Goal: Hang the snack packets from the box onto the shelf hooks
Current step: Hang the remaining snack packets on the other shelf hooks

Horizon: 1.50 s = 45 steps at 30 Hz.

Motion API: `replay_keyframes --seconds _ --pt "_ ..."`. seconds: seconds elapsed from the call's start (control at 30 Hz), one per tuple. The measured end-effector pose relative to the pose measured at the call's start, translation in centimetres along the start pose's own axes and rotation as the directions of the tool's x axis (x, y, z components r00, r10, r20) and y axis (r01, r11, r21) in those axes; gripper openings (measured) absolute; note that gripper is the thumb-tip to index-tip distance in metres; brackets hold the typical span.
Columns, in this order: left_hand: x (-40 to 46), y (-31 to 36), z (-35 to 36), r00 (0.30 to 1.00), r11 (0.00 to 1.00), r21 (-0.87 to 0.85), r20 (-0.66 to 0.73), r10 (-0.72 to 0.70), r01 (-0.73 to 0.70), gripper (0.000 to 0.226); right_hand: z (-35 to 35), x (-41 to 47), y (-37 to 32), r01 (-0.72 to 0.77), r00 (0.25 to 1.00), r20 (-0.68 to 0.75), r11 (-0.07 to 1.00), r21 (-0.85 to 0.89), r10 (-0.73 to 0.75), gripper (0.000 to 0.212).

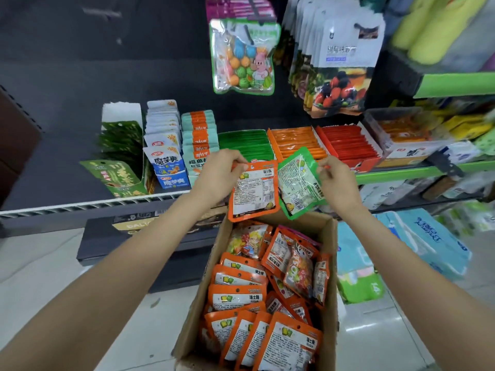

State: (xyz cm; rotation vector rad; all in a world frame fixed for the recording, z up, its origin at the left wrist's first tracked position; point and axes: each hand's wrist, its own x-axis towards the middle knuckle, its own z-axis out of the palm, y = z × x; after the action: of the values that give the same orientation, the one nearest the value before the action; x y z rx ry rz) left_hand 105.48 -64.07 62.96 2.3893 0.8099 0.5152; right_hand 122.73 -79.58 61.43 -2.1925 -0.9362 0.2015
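Note:
My left hand (218, 174) pinches the top corner of an orange snack packet (254, 191), its back label facing me. My right hand (336, 178) holds a green snack packet (300, 183) by its top edge, tilted. Both packets hang above the far end of an open cardboard box (332, 263) on the floor, which is full of several orange packets (289, 341) and a few colourful ones. Higher up, a clear green-edged candy packet (243, 56) hangs from a shelf hook, with white fruit packets (340, 65) hanging to its right.
A dark shelf (88, 203) in front carries upright display cartons of green, blue-white, orange and red snacks. A green-edged shelf (428, 170) runs to the right. Blue tissue packs (417, 245) lie on the floor right of the box.

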Motion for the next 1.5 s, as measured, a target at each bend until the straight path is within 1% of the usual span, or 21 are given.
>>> replay_keyframes --seconds 0.07,0.17,0.23,0.3,0.37,0.4,0.43,0.47,0.53,0.57,0.63,0.73,0.8,0.87,0.93,0.97,1.07,1.13,1.37,1.5 --pt "0.3 0.9 -1.3 0.999 0.998 0.060 -0.032 -0.002 0.004 0.014 -0.8 0.3 -1.5 0.066 0.997 -0.045 0.998 0.007 -0.066 0.015" --pt "0.7 2.6 -3.4 0.999 0.990 0.138 -0.034 -0.004 0.009 0.019 -2.0 0.8 -3.8 0.137 0.988 -0.069 0.990 0.022 -0.135 0.015" --pt "1.0 3.7 -4.8 1.000 0.979 0.201 -0.025 0.000 0.005 0.028 -2.6 1.4 -5.2 0.186 0.981 -0.061 0.981 0.052 -0.182 0.009" --pt "1.4 4.5 -6.1 0.999 0.974 0.224 0.014 0.029 -0.031 0.043 -3.1 2.1 -6.8 0.268 0.963 -0.024 0.963 0.030 -0.267 0.007" --pt "1.8 5.4 -7.3 0.996 0.970 0.233 0.076 0.052 -0.068 0.057 -3.5 2.6 -8.5 0.382 0.924 0.026 0.924 -0.032 -0.381 0.007" --pt "2.1 5.8 -7.8 0.994 0.965 0.252 0.089 0.055 -0.076 0.060 -3.7 2.9 -9.4 0.448 0.894 0.044 0.891 -0.072 -0.446 0.008" --pt "2.3 6.2 -8.3 0.995 0.958 0.274 0.082 0.060 -0.080 0.058 -3.7 3.1 -10.3 0.505 0.863 0.057 0.856 -0.107 -0.502 0.008" --pt "2.6 6.4 -8.8 0.996 0.953 0.291 0.055 0.071 -0.084 0.053 -3.8 3.3 -11.2 0.548 0.836 0.060 0.827 -0.127 -0.545 0.009" --pt "3.1 6.6 -9.7 0.995 0.950 0.299 -0.022 0.096 -0.085 0.029 -4.0 3.5 -12.7 0.587 0.808 0.031 0.800 -0.120 -0.588 0.010" --pt "3.2 6.5 -10.1 0.994 0.956 0.282 -0.049 0.103 -0.085 0.019 -4.0 3.7 -13.3 0.589 0.806 0.010 0.801 -0.102 -0.592 0.010" --pt "3.3 6.4 -10.9 0.990 0.964 0.249 -0.078 0.119 -0.096 0.014 -4.0 4.1 -14.1 0.582 0.812 -0.021 0.811 -0.056 -0.583 0.010" --pt "3.5 6.7 -12.0 0.980 0.948 0.304 -0.138 0.142 -0.095 0.018 -4.1 4.8 -15.2 0.549 0.836 -0.030 0.834 0.057 -0.549 0.010" --pt "3.8 6.6 -12.7 0.968 0.942 0.330 -0.209 0.135 -0.060 0.022 -4.3 5.7 -15.6 0.490 0.871 -0.018 0.864 0.116 -0.491 0.014" --pt "4.2 6.6 -13.1 0.956 0.958 0.288 -0.277 0.100 -0.017 0.022 -4.4 6.7 -15.8 0.416 0.905 0.005 0.888 0.197 -0.425 0.016" --pt "4.5 6.7 -13.2 0.942 0.968 0.250 -0.325 0.077 0.007 0.022 -4.3 7.6 -16.1 0.369 0.924 -0.008 0.882 0.292 -0.383 0.008" --pt "4.6 6.8 -13.3 0.933 0.970 0.243 -0.352 0.070 0.018 0.022 -4.1 7.9 -16.3 0.357 0.930 -0.026 0.880 0.313 -0.368 0.004" --pt "4.8 6.9 -14.1 0.896 0.960 0.275 -0.437 0.082 0.046 0.022 -3.8 8.7 -16.8 0.350 0.936 -0.085 0.880 0.322 -0.341 0.005" --pt "4.6 6.5 -14.7 0.885 0.950 0.307 -0.458 0.088 0.065 0.022 -3.9 9.1 -16.9 0.348 0.938 -0.105 0.882 0.318 -0.331 0.008" --pt "3.9 5.9 -14.6 0.897 0.928 0.364 -0.434 0.090 0.083 0.021 -3.1 9.7 -17.0 0.355 0.934 -0.135 0.906 0.233 -0.331 0.015" --pt "3.6 6.1 -14.8 0.896 0.923 0.372 -0.436 0.084 0.095 0.022 -2.7 9.9 -17.2 0.341 0.936 -0.164 0.915 0.217 -0.310 0.017"
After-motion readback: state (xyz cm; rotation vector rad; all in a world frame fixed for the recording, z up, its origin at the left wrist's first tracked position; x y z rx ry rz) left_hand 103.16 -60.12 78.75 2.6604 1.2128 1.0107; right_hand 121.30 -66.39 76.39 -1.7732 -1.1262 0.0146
